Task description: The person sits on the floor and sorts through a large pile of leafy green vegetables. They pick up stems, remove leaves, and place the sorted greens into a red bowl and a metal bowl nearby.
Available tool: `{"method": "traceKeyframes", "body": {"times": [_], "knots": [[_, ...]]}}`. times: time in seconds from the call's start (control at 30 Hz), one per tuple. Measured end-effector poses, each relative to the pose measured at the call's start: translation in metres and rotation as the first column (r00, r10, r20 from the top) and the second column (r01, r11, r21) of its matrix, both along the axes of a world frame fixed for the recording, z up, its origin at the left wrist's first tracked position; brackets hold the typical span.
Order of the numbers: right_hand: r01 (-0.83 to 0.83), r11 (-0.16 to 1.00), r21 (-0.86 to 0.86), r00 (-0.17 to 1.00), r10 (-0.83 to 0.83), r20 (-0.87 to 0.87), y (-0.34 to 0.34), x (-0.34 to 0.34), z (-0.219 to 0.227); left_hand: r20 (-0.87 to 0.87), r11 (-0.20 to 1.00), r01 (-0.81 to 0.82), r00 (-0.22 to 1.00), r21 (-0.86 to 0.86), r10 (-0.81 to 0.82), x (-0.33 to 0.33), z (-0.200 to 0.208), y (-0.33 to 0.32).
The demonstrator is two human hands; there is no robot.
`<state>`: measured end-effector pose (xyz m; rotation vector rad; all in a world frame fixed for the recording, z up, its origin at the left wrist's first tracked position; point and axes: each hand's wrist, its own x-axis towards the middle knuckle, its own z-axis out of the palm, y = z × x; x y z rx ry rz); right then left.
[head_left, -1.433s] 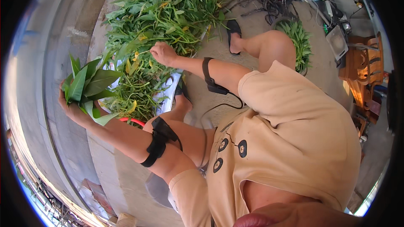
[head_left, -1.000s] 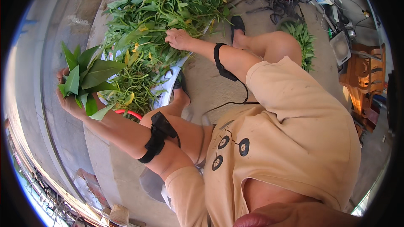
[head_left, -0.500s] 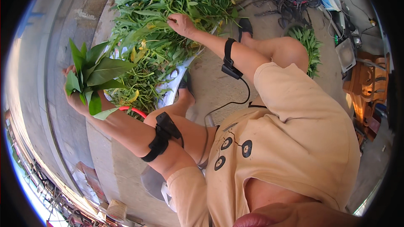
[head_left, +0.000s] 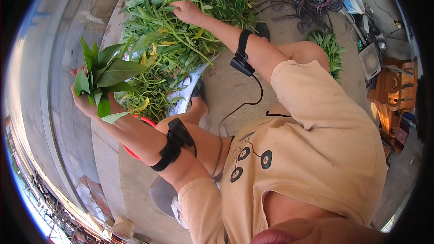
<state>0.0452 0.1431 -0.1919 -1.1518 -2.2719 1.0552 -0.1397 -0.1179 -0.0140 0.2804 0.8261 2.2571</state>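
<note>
A bunch of broad-leaved water spinach (head_left: 115,73) is gripped in my left hand (head_left: 82,101), out at the left; its leaves fan over the fingers and hide part of them. On the far side of a big tangled heap of water spinach (head_left: 190,34), my right hand (head_left: 187,12) has its fingers pinched together at the leaves and stems. It seems to hold a stalk of water spinach, though the fingertips are partly lost among the greens. Several yellow leaves show in the heap.
Under the heap lies a white sheet (head_left: 184,96). A smaller pile of greens (head_left: 330,49) rests beyond my right knee. Dark tangled straps (head_left: 307,2) lie at the far right, near carved wooden furniture (head_left: 394,90). A red rim (head_left: 131,152) shows below my left forearm.
My right hand has moved a little farther away and to the left over the heap. The left hand, still holding its bunch, has shifted slightly to the right.
</note>
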Motion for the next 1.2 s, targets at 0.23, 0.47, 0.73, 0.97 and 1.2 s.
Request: {"method": "traceKeyframes", "body": {"times": [0.23, 0.47, 0.73, 0.97, 1.2], "knots": [[-0.002, 0.996, 0.093, 0.996, -0.007, 0.089, -0.064, 0.025, -0.057, -0.085, 0.996, -0.012, 0.996, -0.087, 0.005, -0.008, 0.001, -0.003], [-0.098, 0.976, 0.196, 0.947, 0.031, 0.319, -0.103, 0.050, -0.098, -0.198, 0.960, -0.163, 0.973, -0.229, 0.118, 0.010, 0.011, 0.001], [-0.133, 0.991, 0.002, 0.928, 0.124, 0.352, -0.081, 0.054, -0.107, 0.091, 0.988, 0.048, 0.995, -0.147, -0.035, 0.015, 0.029, 0.017], [-0.092, 0.995, 0.025, 0.932, 0.095, -0.349, -0.064, 0.046, -0.019, -0.454, 0.802, -0.276, 0.891, -0.530, 0.007, 0.037, 0.028, 0.028], [-0.077, 0.921, 0.382, 0.787, 0.292, -0.543, -0.058, 0.058, 0.110, -0.679, 0.774, -0.360, 0.725, -0.521, -0.120, 0.069, 0.030, 0.046]]}}
